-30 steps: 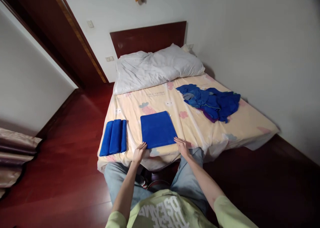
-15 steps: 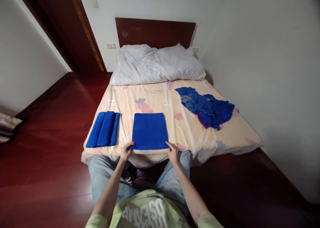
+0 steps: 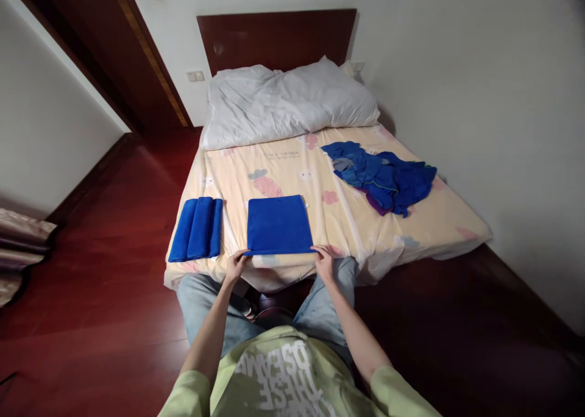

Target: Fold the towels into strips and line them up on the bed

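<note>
A blue cloth towel [image 3: 280, 223], folded into a flat square, lies near the front edge of the bed. My left hand [image 3: 236, 264] pinches its near left corner, and my right hand [image 3: 324, 263] pinches the near right corner. Between both hands the near edge is pulled straight and slightly raised. To the left sit several blue rolled towels [image 3: 196, 229] side by side, apart from my left hand. A loose heap of blue cloths [image 3: 381, 176], with bits of grey and purple, is spread over the right part of the bed.
The bed sheet [image 3: 283, 176] is pale yellow with printed carrots. A white quilt [image 3: 287, 106] is bunched against the dark wooden headboard [image 3: 276, 39]. My legs are at the bed's front edge. A wall [image 3: 516, 130] stands on the right, and a curtain hem [image 3: 25, 246] shows at far left.
The near edge of the square towel, flat before, is now lifted slightly by both hands. My view has tilted down a little. The rolled towels and the heap look the same.
</note>
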Action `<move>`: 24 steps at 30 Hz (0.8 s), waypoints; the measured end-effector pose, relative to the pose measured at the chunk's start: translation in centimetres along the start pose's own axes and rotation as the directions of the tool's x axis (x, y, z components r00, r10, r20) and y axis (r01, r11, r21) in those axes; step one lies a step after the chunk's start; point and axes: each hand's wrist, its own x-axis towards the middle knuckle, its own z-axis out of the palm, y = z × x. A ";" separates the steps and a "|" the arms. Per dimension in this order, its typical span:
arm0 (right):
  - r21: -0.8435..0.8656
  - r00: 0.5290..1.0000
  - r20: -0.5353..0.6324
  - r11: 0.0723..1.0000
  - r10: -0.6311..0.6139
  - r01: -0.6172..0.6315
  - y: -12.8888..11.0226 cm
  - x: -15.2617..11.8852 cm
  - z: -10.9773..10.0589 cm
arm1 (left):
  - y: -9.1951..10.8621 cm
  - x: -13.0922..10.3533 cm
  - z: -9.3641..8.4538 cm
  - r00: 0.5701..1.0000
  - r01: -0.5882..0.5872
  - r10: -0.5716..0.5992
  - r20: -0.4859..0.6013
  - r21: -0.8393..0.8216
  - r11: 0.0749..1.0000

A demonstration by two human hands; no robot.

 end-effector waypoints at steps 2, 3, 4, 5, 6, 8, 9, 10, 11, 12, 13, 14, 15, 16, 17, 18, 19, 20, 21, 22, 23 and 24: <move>0.001 0.999 -0.015 0.999 0.034 -0.034 0.3 -0.1 0.1 | 0.1 0.0 0.1 1.000 0.006 -0.006 -0.011 0.003 1.000; 0.002 0.998 -0.020 0.999 0.055 -0.055 0.5 -0.1 0.2 | 0.2 0.0 0.2 1.000 0.008 -0.008 -0.023 0.008 1.000; 0.004 0.997 -0.025 0.997 0.076 -0.076 0.7 -0.1 0.3 | 0.3 0.0 0.3 0.999 0.009 -0.008 -0.037 0.015 1.000; 0.007 0.995 -0.031 0.995 0.097 -0.097 1.0 -0.2 0.4 | 0.4 0.0 0.3 0.999 0.008 -0.007 -0.050 0.025 1.000; 0.011 0.993 -0.038 0.994 0.114 -0.113 1.2 -0.2 0.5 | 0.5 0.0 0.4 0.998 0.006 -0.004 -0.061 0.035 0.999; 0.015 0.989 -0.054 0.991 0.137 -0.136 1.7 -0.3 0.7 | 0.6 0.1 0.5 0.997 0.005 -0.001 -0.071 0.050 0.999; 0.016 0.987 -0.065 0.989 0.146 -0.145 1.9 -0.3 0.7 | 0.6 0.1 0.5 0.997 0.005 0.000 -0.073 0.055 0.998; 0.016 0.985 -0.076 0.988 0.155 -0.154 2.1 -0.3 0.7 | 0.6 0.0 0.6 0.997 0.005 0.000 -0.078 0.060 0.998; 0.014 0.983 -0.085 0.987 0.163 -0.162 2.2 -0.4 0.8 | 0.6 0.0 0.6 0.996 0.007 -0.001 -0.084 0.065 0.998; 0.008 0.981 -0.094 0.985 0.170 -0.170 2.3 -0.4 0.8 | 0.6 0.0 0.7 0.996 0.009 -0.003 -0.091 0.070 0.998; 0.000 0.979 -0.102 0.984 0.176 -0.177 2.4 -0.4 0.8 | 0.6 0.0 0.7 0.995 0.013 -0.006 -0.098 0.074 0.997; -0.009 0.978 -0.108 0.983 0.181 -0.183 2.4 -0.4 0.8 | 0.6 -0.1 0.8 0.994 0.017 -0.008 -0.105 0.077 0.997; -0.017 0.977 -0.111 0.982 0.183 -0.186 2.4 -0.3 0.8 | 0.6 -0.1 0.8 0.994 0.020 -0.011 -0.111 0.079 0.997; -0.022 0.977 -0.112 0.982 0.182 -0.186 2.4 -0.2 0.8 | 0.6 -0.2 0.9 0.993 0.022 -0.012 -0.115 0.081 0.996; -0.021 0.978 -0.109 0.983 0.180 -0.183 2.4 -0.1 0.8 | 0.6 -0.2 0.9 0.993 0.023 -0.014 -0.117 0.082 0.996; -0.015 0.979 -0.103 0.984 0.176 -0.178 2.5 0.1 0.8 | 0.6 -0.2 0.9 0.993 0.025 -0.015 -0.118 0.084 0.996; -0.006 0.980 -0.097 0.985 0.172 -0.174 2.6 0.4 0.9 | 0.7 -0.3 0.9 0.993 0.028 -0.018 -0.117 0.086 0.996; 0.001 0.981 -0.091 0.985 0.169 -0.170 2.8 0.8 0.9 | 0.7 -0.3 1.0 0.993 0.032 -0.021 -0.116 0.088 0.996; 0.006 0.982 -0.083 0.986 0.167 -0.167 2.9 1.1 1.0 | 0.7 -0.3 1.0 0.993 0.037 -0.026 -0.114 0.090 0.995; 0.009 0.983 -0.073 0.986 0.168 -0.168 3.1 1.6 1.0 | 0.7 -0.3 1.0 0.993 0.043 -0.032 -0.112 0.093 0.995; 0.011 0.983 -0.061 0.985 0.172 -0.172 3.4 2.0 1.0 | 0.7 -0.3 1.0 0.993 0.049 -0.039 -0.110 0.096 0.994; 0.010 0.983 -0.047 0.984 0.176 -0.176 3.6 2.5 1.0 | 0.7 -0.3 1.0 0.993 0.056 -0.045 -0.109 0.099 0.993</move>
